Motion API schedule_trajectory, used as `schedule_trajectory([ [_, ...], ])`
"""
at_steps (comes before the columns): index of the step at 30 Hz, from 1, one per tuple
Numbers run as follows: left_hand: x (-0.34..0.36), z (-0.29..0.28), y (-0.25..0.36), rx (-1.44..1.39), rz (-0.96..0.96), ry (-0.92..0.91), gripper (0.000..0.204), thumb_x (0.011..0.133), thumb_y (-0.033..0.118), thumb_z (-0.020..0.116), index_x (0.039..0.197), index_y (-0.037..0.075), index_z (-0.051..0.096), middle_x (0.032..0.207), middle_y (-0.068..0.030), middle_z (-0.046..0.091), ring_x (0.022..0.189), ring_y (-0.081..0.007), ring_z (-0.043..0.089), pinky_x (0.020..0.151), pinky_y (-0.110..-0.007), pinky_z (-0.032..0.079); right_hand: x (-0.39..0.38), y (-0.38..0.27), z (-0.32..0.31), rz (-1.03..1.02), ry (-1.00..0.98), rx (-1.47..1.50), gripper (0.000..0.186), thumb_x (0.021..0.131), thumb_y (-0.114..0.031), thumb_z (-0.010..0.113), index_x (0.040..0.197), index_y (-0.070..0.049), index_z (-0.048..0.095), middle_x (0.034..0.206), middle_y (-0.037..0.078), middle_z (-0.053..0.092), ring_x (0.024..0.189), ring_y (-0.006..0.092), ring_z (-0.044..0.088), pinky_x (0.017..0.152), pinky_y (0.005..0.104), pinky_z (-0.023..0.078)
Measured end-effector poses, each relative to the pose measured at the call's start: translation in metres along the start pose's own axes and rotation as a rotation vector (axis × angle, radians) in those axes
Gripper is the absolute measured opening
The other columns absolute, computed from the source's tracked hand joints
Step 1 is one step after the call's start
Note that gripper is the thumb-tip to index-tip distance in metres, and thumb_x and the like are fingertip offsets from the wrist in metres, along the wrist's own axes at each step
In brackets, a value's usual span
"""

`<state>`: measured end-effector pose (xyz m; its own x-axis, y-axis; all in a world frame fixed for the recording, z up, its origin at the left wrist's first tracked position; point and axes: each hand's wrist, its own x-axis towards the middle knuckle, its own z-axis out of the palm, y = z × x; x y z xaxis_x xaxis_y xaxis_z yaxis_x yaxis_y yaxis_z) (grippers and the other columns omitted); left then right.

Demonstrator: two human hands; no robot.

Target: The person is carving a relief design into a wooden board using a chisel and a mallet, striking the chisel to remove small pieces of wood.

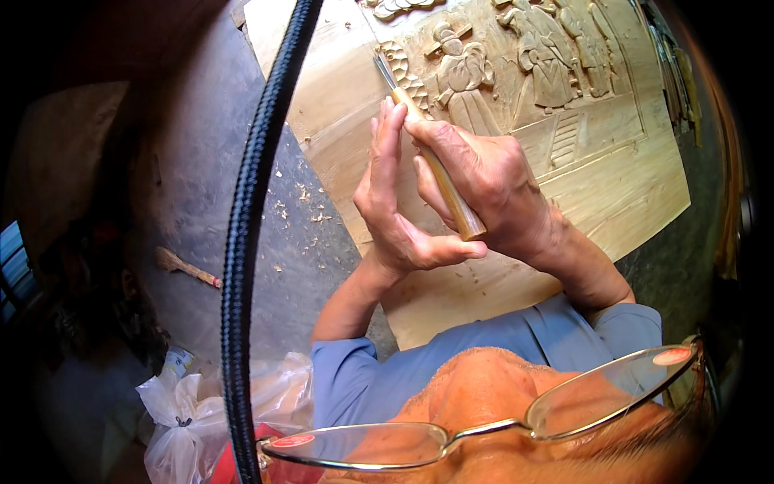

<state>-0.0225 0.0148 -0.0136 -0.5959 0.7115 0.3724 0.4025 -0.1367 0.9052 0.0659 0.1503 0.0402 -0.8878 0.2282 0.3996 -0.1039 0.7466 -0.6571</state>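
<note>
My right hand (pixel 492 177) is closed around the wooden handle of a carving chisel (pixel 455 202). Its metal blade points up and left, with the tip at a band of scalloped carving on the pale wood relief panel (pixel 613 181). Robed figures (pixel 463 77) are carved in relief to the right of the blade. Beside the handle is my left hand (pixel 391 198), its fingers stretched upward and its thumb reaching toward the handle's butt end. Those fingertips lie close against the upper handle; whether they press on it I cannot tell.
Wood shavings (pixel 302 194) are scattered on the grey surface left of the panel. A wooden-handled tool (pixel 189 266) lies farther left. A clear plastic bag (pixel 181 411) sits at lower left. One thick black braided cable (pixel 246 226) crosses the view. Long thin items (pixel 685 89) stand at the right edge.
</note>
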Motion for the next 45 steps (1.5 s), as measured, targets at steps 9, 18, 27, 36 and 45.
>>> schedule_trajectory([
  [9, 0.023, 0.009, -0.012, -0.255, -0.099, 0.053, 0.139, 0.066, 0.069, 0.087, 0.159, -0.009, 0.020, 0.154, -0.0325, 0.041, 0.145, -0.0398, 0.043, 0.119, -0.046, 0.036, 0.017, 0.027, 0.017, -0.022, 0.096, -0.049, 0.042, 0.085, 0.002, 0.070, 0.127, 0.001, 0.062, 0.097, 0.018, 0.072, 0.077, 0.0294, 0.074, 0.065, 0.0357, 0.059],
  [18, -0.012, -0.024, -0.014, 0.134, 0.087, 0.236, 0.079, 0.092, 0.067, 0.063, 0.124, -0.006, 0.068, 0.120, -0.0233, 0.072, 0.114, -0.0340, 0.070, 0.098, -0.043, 0.056, -0.025, 0.032, -0.050, -0.088, 0.253, -0.368, 0.045, 0.086, 0.012, 0.067, 0.130, 0.006, 0.064, 0.109, 0.020, 0.076, 0.090, 0.0246, 0.078, 0.075, 0.0314, 0.063],
  [27, -0.020, -0.041, -0.008, 0.365, -0.096, 0.263, 0.023, 0.095, 0.011, 0.074, 0.117, 0.004, 0.075, 0.102, -0.0125, 0.074, 0.086, -0.0184, 0.068, 0.077, -0.031, 0.054, -0.131, 0.054, -0.108, 0.413, 0.342, -0.883, 0.025, 0.094, -0.016, 0.071, 0.119, -0.014, 0.072, 0.100, 0.012, 0.077, 0.077, 0.0282, 0.075, 0.065, 0.0353, 0.058],
  [36, -0.058, -0.014, 0.009, 0.458, 0.184, -0.301, 0.033, 0.091, 0.027, 0.077, 0.116, 0.006, 0.076, 0.103, -0.0133, 0.078, 0.081, -0.0268, 0.075, 0.074, -0.036, 0.060, -0.178, 0.062, -0.121, 0.452, 0.254, -0.720, 0.032, 0.098, -0.010, 0.064, 0.129, -0.015, 0.067, 0.113, 0.014, 0.075, 0.090, 0.0335, 0.075, 0.071, 0.0381, 0.058],
  [45, -0.083, -0.005, 0.031, 0.927, -0.017, 0.081, 0.040, 0.087, 0.017, 0.079, 0.122, 0.000, 0.069, 0.128, -0.0231, 0.068, 0.118, -0.0393, 0.066, 0.100, -0.044, 0.051, -0.195, 0.077, -0.129, 0.425, 0.227, -0.733, 0.044, 0.093, -0.001, 0.062, 0.134, -0.017, 0.066, 0.121, 0.017, 0.072, 0.107, 0.0350, 0.073, 0.083, 0.0375, 0.058],
])
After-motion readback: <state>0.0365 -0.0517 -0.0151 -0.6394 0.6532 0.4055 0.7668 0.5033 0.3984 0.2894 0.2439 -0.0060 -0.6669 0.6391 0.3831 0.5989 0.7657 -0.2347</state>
